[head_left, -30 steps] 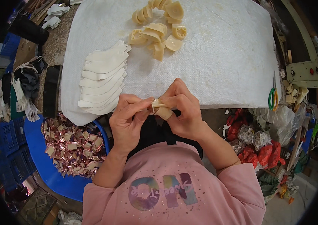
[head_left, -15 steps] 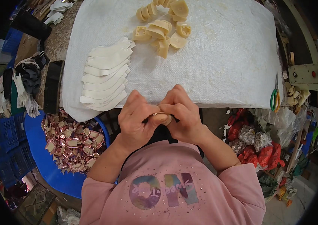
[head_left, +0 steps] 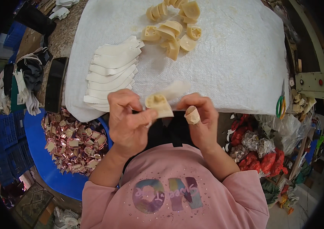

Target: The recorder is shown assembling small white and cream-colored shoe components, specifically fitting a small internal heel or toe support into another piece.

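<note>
My left hand [head_left: 129, 118] pinches a pale yellow shoe heel [head_left: 156, 100] between thumb and fingers, just off the table's near edge. From the heel a white strip [head_left: 174, 89], smeared by motion, reaches up to the right; how it joins the heel is unclear. Beside it, my right hand [head_left: 202, 120] has its fingers bent and apart from the thumb, with nothing visible between them. A beige wrap [head_left: 192, 115] covers that thumb's tip. Overlapping white curved strips [head_left: 112, 72] lie fanned on the left of the white woven sheet [head_left: 230, 57]. More yellow heels [head_left: 169, 30] are grouped behind them.
To the left, a blue tub [head_left: 57, 179] holds many metallic pink pieces [head_left: 74, 147]. A black phone [head_left: 57, 82] rests on the table's left side. Scissors [head_left: 281, 105] with green and orange handles lie at the right edge. Red and clear plastic bags [head_left: 259, 152] sit below.
My hands have drawn apart from being pressed together. The left one has turned the heel into view, and a white strip now swings out. The view has shifted slightly.
</note>
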### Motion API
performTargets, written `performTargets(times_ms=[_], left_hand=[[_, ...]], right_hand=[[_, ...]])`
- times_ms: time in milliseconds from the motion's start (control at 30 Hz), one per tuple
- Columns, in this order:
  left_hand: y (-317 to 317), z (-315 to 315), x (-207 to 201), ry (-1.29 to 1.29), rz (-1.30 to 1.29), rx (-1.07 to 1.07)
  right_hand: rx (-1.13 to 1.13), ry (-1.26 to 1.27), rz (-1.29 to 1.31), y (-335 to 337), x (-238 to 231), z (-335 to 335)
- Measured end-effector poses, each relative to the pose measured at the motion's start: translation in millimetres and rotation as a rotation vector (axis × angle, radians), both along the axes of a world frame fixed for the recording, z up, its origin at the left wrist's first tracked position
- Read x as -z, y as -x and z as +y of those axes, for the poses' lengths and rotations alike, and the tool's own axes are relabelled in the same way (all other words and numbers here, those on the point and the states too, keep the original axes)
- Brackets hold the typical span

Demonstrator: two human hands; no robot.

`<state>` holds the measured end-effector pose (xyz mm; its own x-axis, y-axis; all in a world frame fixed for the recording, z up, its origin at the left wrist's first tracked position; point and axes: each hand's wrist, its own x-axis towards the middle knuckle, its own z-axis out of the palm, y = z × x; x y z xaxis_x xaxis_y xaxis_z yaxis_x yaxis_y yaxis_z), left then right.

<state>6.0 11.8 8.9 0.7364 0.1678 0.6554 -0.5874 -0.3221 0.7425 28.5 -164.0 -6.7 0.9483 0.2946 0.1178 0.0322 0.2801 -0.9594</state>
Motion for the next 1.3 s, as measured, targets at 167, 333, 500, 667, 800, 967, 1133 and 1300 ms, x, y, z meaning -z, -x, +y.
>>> performTargets(times_ms=[167, 333, 500, 667, 800, 967, 1133, 1300], left_hand=[[3.1, -14.9, 4.3, 0.084, 0.022, 0.216], [-1.2, -14.9, 7.1, -0.240, -0.059, 0.134], [-1.9, -22.2, 4.2, -0.427, -0.063, 0.039], [-1.0, -22.0, -0.1, -0.564, 0.026, 0.023], [-0.2, -19.4, 5.0, -0.315, 0.106, 0.051], [1.6, -20.8, 5.8, 0.007, 0.145, 0.293], [2.7, -17.6, 10.0, -0.148, 0.130, 0.306], [3.9, -17.6, 10.9, -0.100, 0.257, 0.223]], right_hand=[[0.072, -0.321, 0.220, 11.3, -10.5, 13.0], [-0.030, -0.234, 0.274, 12.6, -10.8, -5.0], [-0.018, -0.167, 0.274, 10.5, -23.9, 1.9], [-0.030, 0.373, -0.001, 6.5, -24.7, 2.6], [-0.198, 0.469, -0.115, -11.9, -18.2, -10.6], [-0.393, 0.093, 0.299, -37.9, -15.9, -21.2], [-0.476, 0.223, 0.230, -40.6, -18.0, -20.8], [-0.339, 0.164, 0.261, -35.5, -5.8, -10.6]])
